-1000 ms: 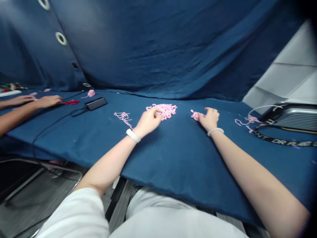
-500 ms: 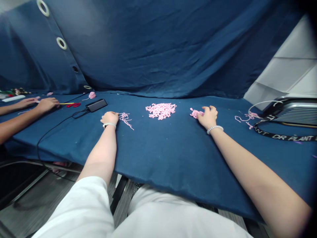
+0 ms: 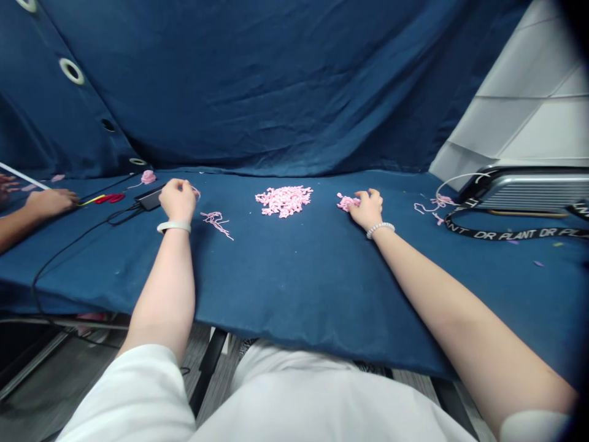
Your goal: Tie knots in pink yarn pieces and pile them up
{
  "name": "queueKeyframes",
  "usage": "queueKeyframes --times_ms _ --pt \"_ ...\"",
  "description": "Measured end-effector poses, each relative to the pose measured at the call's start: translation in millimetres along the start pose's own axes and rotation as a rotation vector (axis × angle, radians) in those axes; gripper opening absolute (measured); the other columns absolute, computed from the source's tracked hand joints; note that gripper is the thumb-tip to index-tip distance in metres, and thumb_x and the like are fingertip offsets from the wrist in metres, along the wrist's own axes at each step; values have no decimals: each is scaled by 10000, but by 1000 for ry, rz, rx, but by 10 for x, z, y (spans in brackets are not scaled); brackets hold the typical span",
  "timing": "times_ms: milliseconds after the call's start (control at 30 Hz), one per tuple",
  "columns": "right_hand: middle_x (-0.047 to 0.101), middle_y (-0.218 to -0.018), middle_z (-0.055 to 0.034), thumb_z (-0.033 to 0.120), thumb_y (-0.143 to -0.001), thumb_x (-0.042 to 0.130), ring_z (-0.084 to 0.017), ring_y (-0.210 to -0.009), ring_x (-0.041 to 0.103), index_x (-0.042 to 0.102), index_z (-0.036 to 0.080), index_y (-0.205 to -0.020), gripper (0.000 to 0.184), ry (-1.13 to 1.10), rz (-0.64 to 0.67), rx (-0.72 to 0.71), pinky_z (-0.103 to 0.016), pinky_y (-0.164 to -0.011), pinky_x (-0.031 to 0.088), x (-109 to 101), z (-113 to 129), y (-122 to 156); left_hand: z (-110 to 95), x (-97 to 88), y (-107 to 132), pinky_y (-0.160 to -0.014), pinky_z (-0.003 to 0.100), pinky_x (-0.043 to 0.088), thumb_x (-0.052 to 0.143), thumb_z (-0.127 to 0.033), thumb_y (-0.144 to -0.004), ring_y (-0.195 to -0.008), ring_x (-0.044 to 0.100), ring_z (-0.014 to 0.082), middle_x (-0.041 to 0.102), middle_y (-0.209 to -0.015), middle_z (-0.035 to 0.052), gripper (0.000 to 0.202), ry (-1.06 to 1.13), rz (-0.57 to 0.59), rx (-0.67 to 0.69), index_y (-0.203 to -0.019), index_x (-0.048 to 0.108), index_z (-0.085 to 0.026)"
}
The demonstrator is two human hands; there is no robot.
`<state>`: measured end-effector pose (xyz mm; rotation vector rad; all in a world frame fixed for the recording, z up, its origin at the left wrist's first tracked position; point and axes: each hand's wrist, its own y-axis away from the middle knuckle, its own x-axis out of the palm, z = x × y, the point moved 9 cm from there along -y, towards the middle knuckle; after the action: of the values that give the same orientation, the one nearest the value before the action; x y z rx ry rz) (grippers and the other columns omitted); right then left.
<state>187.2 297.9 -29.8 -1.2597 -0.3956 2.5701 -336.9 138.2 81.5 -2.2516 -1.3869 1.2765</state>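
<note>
Evenly blue — cloth-covered tabletop (image 3: 294, 288), draped backdrop (image 3: 276, 92) — with pink scraps (image 3: 284, 201) strewn.

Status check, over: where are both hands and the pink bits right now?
Left hand curled shut by black device. Right hand fingertips on small pink clump. Pink pile between hands, untouched.

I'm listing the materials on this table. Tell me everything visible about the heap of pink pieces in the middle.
The heap of pink pieces is a low, loose mound of many small pale-pink bits, looking like short yarn or cord lengths. It lies on the blue cloth toward the far middle, between the left hand and the right hand. Neither hand touches it; only the cloth does.
</note>
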Motion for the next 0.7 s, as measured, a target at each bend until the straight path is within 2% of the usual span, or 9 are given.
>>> queueKeyframes --times_ms 133,233,333,400,433,500,567,633,700 --pt "204 -1369 -111 359 -715 517 -251 -1267 235 504 173 -1194 514 -11 2 -3 -457 -1106 249 16 -21 5 -103 -172 13 -849 324 379 506 -282 -807 -839 578 203 644 -803 72 204 -11 -53 54 -845 623 -120" --pt "212 -1366 -116 354 -710 520 -249 -1267 236 513 157 -1183 512 -35 -4 -9 -456 -1108 245 10 -33 20 -284 -274 33 -874 324 366 574 -263 -764 -837 568 195 608 -727 42 148 129 -66 110 -760 621 -123" --pt "221 -1367 -109 340 -733 494 -233 -1282 232 524 155 -1164 470 -73 -44 -11 -431 -1117 251 -93 59 21 -465 -310 30 -765 276 426 499 -254 -822 -729 587 137 580 -677 5 178 360 -45 114 -803 608 -114" --pt "264 -1346 -114 330 -751 484 -209 -1287 257 541 150 -1137 430 -157 -113 4 -408 -1129 252 -256 229 24 -575 -310 43 -684 255 455 459 -236 -842 -668 599 120 579 -665 -2 172 469 -31 92 -847 584 -119" --pt "318 -1312 -117 317 -754 491 -187 -1280 287 552 145 -1116 406 -218 -156 1 -394 -1145 241 -359 362 40 -636 -306 64 -663 255 466 459 -223 -840 -656 606 120 583 -663 1 150 528 -17 79 -854 571 -124" --pt "390 -1268 -94 300 -750 515 -151 -1270 326 569 152 -1081 367 -330 -209 -104 -351 -1165 242 -562 781 120 -789 -282 154 -635 262 481 478 -200 -826 -650 618 130 600 -666 15 99 650 45 48 -837 549 -133" --pt "439 -1234 -67 327 -747 531 -124 -1216 390 572 161 -1059 356 -467 -177 -263 -312 -1127 318 -702 1283 294 -1012 -190 328 -598 259 479 518 -172 -796 -679 636 154 627 -695 45 47 863 219 -9 -817 537 -135" --pt "478 -1205 -54 371 -753 529 -99 -1092 475 546 171 -1096 398 -607 -27 -365 -291 -1031 415 -714 1716 542 -1334 -124 591 -562 246 470 550 -169 -768 -695 647 171 657 -753 78 50 991 413 -9 -798 532 -133" --pt "483 -1222 -49 419 -750 538 -89 -1064 499 500 188 -1166 477 -688 231 -413 -265 -970 458 -590 2037 847 -1679 -70 912 -627 266 497 596 -211 -754 -740 653 173 670 -817 94 104 1056 604 25 -792 549 -127"
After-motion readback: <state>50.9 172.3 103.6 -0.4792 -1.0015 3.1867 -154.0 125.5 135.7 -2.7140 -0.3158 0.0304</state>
